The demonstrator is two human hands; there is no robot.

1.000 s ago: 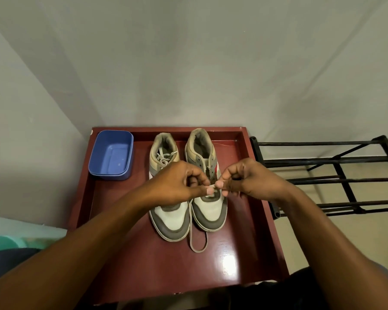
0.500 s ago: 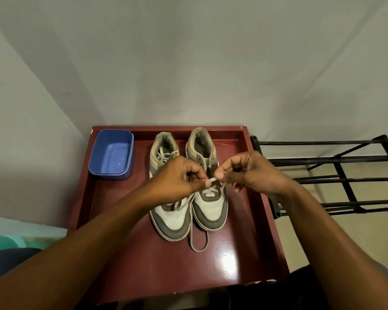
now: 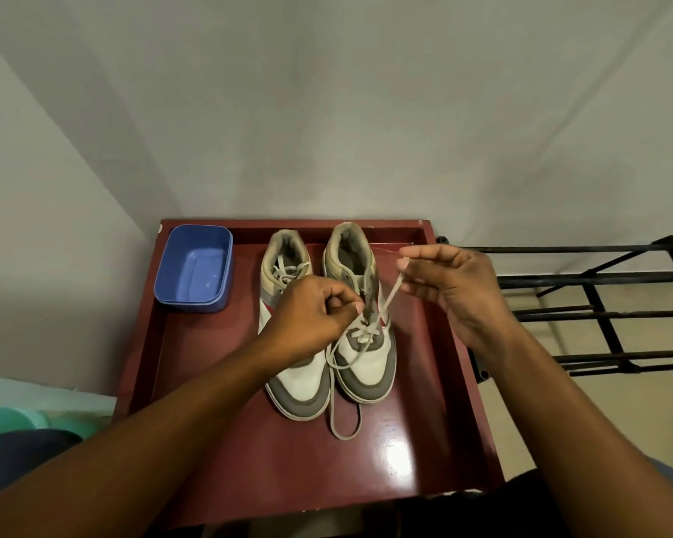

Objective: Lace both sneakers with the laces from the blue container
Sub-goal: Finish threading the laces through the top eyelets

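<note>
Lace [image 3: 390, 299] runs taut from the right-of-centre sneaker [image 3: 373, 376] up to the right hand [image 3: 447, 281], pinched there; left hand [image 3: 307, 320] pinches it at the eyelets

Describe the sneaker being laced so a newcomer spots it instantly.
A red-brown tray holds a blue container, then one grey-and-white sneaker, then its twin. The twin, farthest from the container, is it: only its lower eyelets are laced, and its lace runs up into the right hand.

home corner, plain walls, shoe rack [image 3: 599, 304] (black metal)
</note>
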